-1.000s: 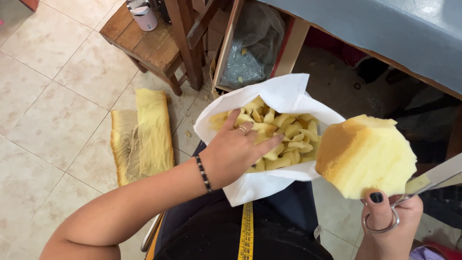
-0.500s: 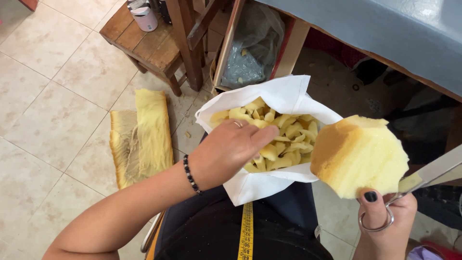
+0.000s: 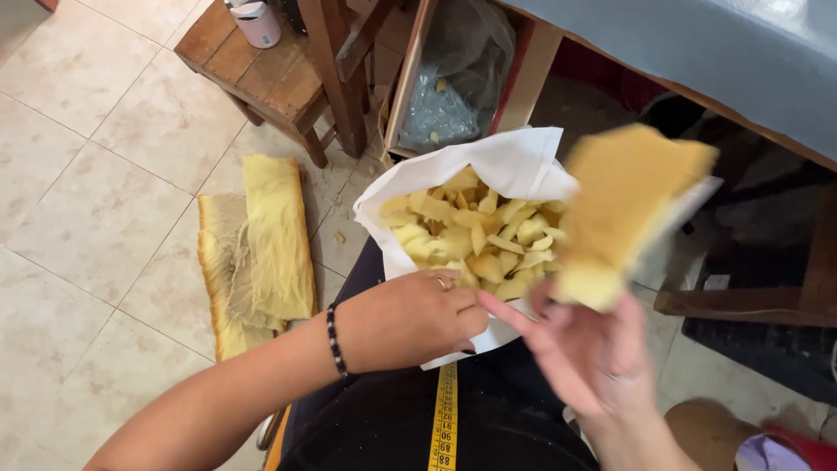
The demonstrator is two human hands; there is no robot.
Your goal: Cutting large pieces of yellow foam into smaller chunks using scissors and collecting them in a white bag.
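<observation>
Gripping foam block [image 3: 628, 201], right hand [image 3: 593, 358]

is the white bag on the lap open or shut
Open: the white bag has its mouth spread wide, with yellow foam pieces visible inside; the left hand grips its near edge.

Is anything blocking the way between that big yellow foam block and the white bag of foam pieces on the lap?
Nothing visible does. The right hand holds the foam block just beside the open white bag, while the left hand grips the bag's near edge, off to the side.
</observation>
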